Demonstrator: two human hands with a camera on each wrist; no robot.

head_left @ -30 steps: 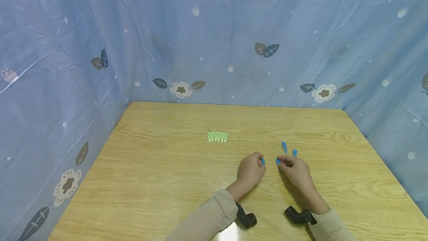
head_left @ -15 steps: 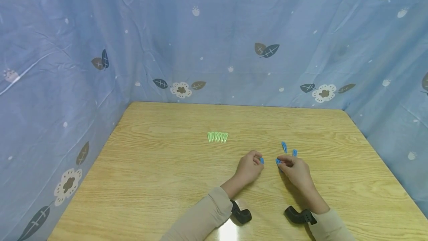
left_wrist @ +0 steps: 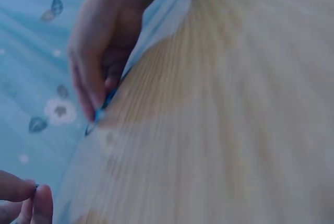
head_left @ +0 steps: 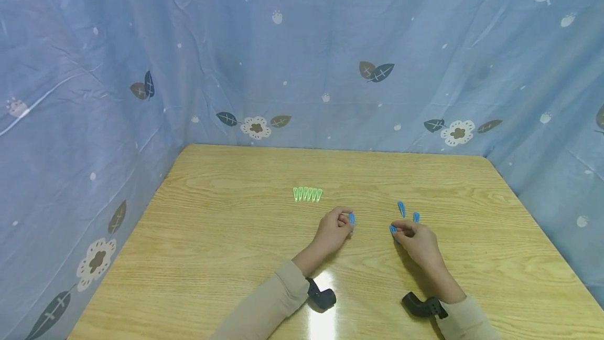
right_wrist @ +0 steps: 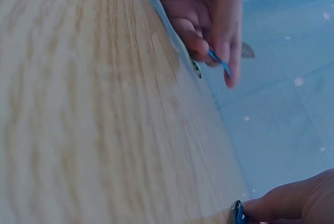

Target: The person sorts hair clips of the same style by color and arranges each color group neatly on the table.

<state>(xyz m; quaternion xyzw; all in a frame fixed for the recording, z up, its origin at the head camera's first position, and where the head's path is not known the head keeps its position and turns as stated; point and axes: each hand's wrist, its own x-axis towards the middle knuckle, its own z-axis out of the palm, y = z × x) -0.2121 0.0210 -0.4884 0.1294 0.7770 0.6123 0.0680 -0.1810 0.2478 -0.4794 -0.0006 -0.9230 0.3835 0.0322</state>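
My left hand (head_left: 332,230) pinches a blue snap hair clip (head_left: 351,218) between thumb and fingers, above the table. The same clip (right_wrist: 219,61) shows between the fingertips in the right wrist view. At the right, my right hand (head_left: 418,242) holds another blue hair clip (head_left: 393,229) between thumb and fingertips, low at the tabletop; the fingers partly hide it. Just beyond that hand lie two more blue hair clips, one upright-pointing (head_left: 416,216) and one slightly slanted (head_left: 401,209). Several light green hair clips (head_left: 308,194) lie side by side in a row farther back.
The wooden table (head_left: 212,245) runs back to a blue patterned curtain (head_left: 302,56), which also hangs along both sides. A black wrist mount (head_left: 322,298) hangs below the left wrist, and another black mount (head_left: 421,306) below the right.
My left hand has moved left and slightly away from me with its blue hair clip, widening the gap between the hands. The right hand has stayed in place.
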